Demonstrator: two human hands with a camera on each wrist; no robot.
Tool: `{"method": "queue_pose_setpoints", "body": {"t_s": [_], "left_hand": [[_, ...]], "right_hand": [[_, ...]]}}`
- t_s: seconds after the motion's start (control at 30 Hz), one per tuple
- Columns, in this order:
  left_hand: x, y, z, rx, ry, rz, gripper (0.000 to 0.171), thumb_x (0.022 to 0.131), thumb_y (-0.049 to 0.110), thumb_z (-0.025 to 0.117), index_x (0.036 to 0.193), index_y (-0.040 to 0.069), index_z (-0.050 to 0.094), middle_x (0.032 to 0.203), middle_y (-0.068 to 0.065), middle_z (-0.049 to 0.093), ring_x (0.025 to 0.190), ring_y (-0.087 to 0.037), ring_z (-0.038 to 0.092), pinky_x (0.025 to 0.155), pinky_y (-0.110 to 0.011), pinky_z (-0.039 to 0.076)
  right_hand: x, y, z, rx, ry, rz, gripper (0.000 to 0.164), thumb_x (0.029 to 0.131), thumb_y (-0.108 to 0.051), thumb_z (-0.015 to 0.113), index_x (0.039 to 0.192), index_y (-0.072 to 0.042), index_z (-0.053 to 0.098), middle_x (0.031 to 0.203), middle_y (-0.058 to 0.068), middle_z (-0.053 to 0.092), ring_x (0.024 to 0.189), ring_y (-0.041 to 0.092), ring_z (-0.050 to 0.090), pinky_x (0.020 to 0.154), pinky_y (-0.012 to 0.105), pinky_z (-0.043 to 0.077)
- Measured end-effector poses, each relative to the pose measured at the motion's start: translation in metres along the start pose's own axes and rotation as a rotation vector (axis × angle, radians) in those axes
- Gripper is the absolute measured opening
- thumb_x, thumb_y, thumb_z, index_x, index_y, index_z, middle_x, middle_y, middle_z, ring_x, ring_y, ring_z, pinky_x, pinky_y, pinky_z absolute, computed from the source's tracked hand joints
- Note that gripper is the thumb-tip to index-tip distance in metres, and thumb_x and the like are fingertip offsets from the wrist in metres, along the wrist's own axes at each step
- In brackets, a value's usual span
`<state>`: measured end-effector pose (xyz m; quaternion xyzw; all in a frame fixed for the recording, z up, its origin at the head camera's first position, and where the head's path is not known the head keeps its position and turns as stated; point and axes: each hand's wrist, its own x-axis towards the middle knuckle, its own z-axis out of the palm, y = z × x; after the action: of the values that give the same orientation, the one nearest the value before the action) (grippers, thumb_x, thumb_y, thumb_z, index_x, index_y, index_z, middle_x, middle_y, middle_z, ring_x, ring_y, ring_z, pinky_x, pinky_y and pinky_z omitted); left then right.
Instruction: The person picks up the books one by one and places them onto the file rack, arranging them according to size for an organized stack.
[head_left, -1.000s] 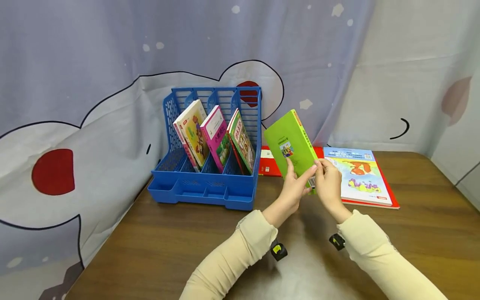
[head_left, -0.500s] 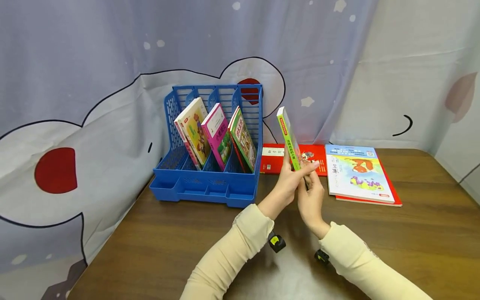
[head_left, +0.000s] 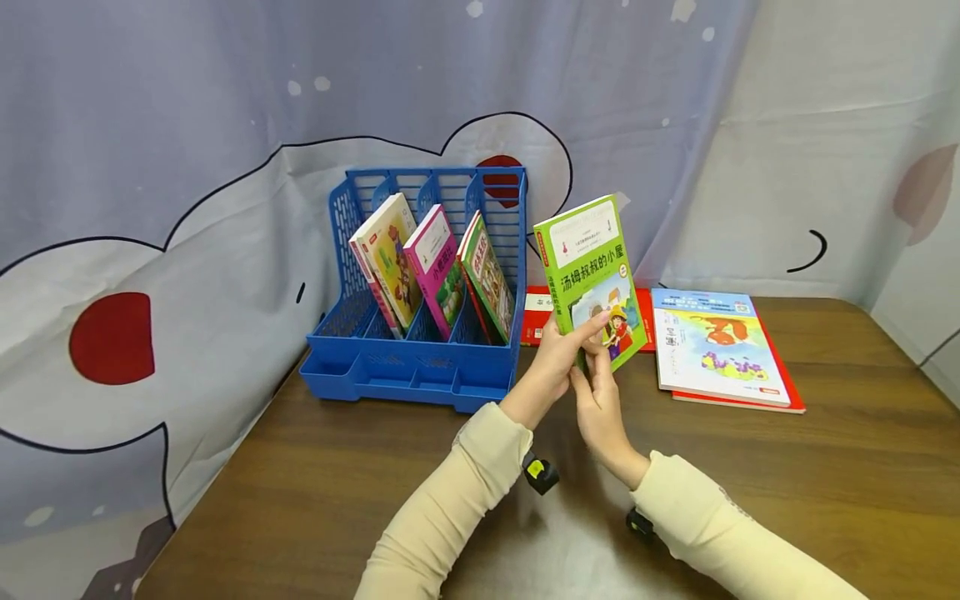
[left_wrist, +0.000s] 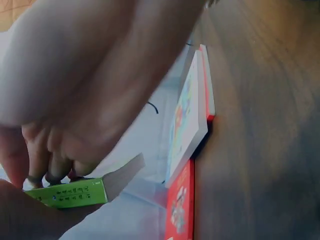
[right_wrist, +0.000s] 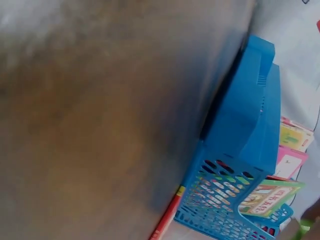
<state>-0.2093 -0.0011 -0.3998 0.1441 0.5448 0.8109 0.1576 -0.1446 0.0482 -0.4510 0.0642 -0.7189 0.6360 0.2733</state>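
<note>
A green storybook (head_left: 585, 250) is held up above the table, its illustrated front cover facing me and its top leaning left. My left hand (head_left: 549, 367) grips its lower left part, with the thumb across the cover. At the bottom edge my right hand (head_left: 604, 417) pinches the book, its fingertips close to the left thumb. The left wrist view shows a narrow edge of the green book (left_wrist: 75, 194) beside the curled fingers. In the right wrist view only a green sliver shows at the lower right corner.
Left of the hands stands a blue desk file rack (head_left: 405, 358) with leaning books, including a pink book (head_left: 435, 267) and a green-edged book (head_left: 489, 279). Behind the held book lies a red book (head_left: 536, 312). Right of it, a white-and-blue picture book (head_left: 712, 350) overlaps another red one.
The green book has turned from its back cover, past its spine, to its front cover. Both hands have shifted slightly left, and the right hand has moved down to the bottom edge.
</note>
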Motion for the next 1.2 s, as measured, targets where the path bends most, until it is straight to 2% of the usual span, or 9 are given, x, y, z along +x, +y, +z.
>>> {"method": "queue_pose_setpoints", "body": {"t_s": [0.13, 0.23, 0.3, 0.43, 0.6, 0.8, 0.97, 1.07, 1.2], "left_hand": [[0.005, 0.004, 0.000, -0.027, 0.114, 0.004, 0.032, 0.086, 0.012, 0.068, 0.117, 0.012, 0.061, 0.098, -0.004, 0.068, 0.073, -0.010, 0.056, 0.065, -0.019, 0.048], [0.008, 0.006, 0.001, -0.031, 0.210, 0.021, 0.028, 0.083, 0.015, 0.073, 0.109, 0.011, 0.064, 0.087, 0.001, 0.067, 0.068, -0.007, 0.058, 0.062, -0.018, 0.051], [0.010, 0.007, 0.002, -0.032, 0.263, 0.048, 0.027, 0.082, 0.017, 0.074, 0.107, 0.009, 0.066, 0.086, -0.001, 0.068, 0.067, -0.007, 0.060, 0.062, -0.020, 0.052], [0.012, 0.011, 0.000, 0.001, 0.330, 0.135, 0.029, 0.082, 0.022, 0.074, 0.108, 0.009, 0.068, 0.099, -0.006, 0.071, 0.077, -0.007, 0.064, 0.072, -0.023, 0.053], [0.013, 0.018, -0.003, 0.017, 0.339, 0.164, 0.033, 0.080, 0.025, 0.075, 0.109, 0.011, 0.067, 0.108, -0.006, 0.069, 0.092, -0.010, 0.064, 0.082, -0.026, 0.052], [0.011, 0.027, -0.010, 0.072, 0.344, 0.143, 0.037, 0.079, 0.030, 0.076, 0.107, 0.010, 0.062, 0.106, -0.004, 0.065, 0.088, -0.009, 0.060, 0.074, -0.022, 0.049], [0.008, 0.035, -0.015, 0.148, 0.328, 0.158, 0.035, 0.080, 0.031, 0.075, 0.105, 0.010, 0.065, 0.102, -0.006, 0.067, 0.082, -0.008, 0.060, 0.067, -0.022, 0.050], [0.006, 0.040, -0.021, 0.181, 0.309, 0.175, 0.034, 0.080, 0.030, 0.075, 0.108, 0.013, 0.065, 0.104, -0.005, 0.069, 0.085, -0.010, 0.062, 0.072, -0.024, 0.052], [0.002, 0.046, -0.030, 0.197, 0.254, 0.215, 0.036, 0.083, 0.025, 0.073, 0.116, 0.017, 0.064, 0.113, -0.007, 0.068, 0.096, -0.013, 0.064, 0.085, -0.029, 0.052]], "right_hand": [[0.003, -0.007, 0.000, 0.014, -0.052, -0.009, 0.037, 0.095, 0.008, 0.035, 0.132, 0.011, 0.032, 0.149, 0.024, 0.029, 0.142, 0.032, 0.022, 0.115, 0.038, 0.020], [0.004, -0.013, 0.003, 0.027, -0.051, 0.005, 0.039, 0.095, 0.007, 0.034, 0.134, 0.011, 0.031, 0.152, 0.023, 0.024, 0.143, 0.031, 0.019, 0.115, 0.040, 0.020], [0.006, -0.017, 0.006, 0.035, -0.042, 0.014, 0.042, 0.096, 0.007, 0.033, 0.138, 0.008, 0.029, 0.154, 0.020, 0.022, 0.144, 0.029, 0.018, 0.114, 0.039, 0.020], [0.008, -0.024, 0.010, 0.034, -0.031, -0.004, 0.050, 0.096, 0.007, 0.033, 0.144, 0.001, 0.024, 0.156, 0.015, 0.018, 0.145, 0.027, 0.016, 0.115, 0.043, 0.020], [0.010, -0.035, 0.011, 0.048, -0.019, -0.027, 0.051, 0.096, 0.006, 0.037, 0.145, -0.001, 0.023, 0.156, 0.013, 0.020, 0.145, 0.026, 0.017, 0.116, 0.046, 0.018], [0.015, -0.050, 0.001, 0.060, 0.012, -0.058, 0.047, 0.095, 0.007, 0.041, 0.140, 0.003, 0.032, 0.152, 0.015, 0.028, 0.143, 0.026, 0.025, 0.116, 0.040, 0.021], [0.025, -0.059, -0.014, 0.099, 0.058, -0.122, 0.041, 0.095, 0.006, 0.041, 0.136, 0.006, 0.038, 0.149, 0.016, 0.034, 0.139, 0.016, 0.033, 0.113, 0.026, 0.028], [0.034, -0.065, -0.026, 0.115, 0.082, -0.196, 0.030, 0.095, 0.006, 0.042, 0.123, 0.010, 0.049, 0.137, 0.015, 0.048, 0.126, 0.011, 0.048, 0.104, 0.021, 0.039], [0.048, -0.067, -0.045, 0.115, 0.147, -0.269, 0.019, 0.094, 0.005, 0.045, 0.105, 0.006, 0.061, 0.111, 0.001, 0.063, 0.101, 0.009, 0.058, 0.085, 0.018, 0.048]]}}
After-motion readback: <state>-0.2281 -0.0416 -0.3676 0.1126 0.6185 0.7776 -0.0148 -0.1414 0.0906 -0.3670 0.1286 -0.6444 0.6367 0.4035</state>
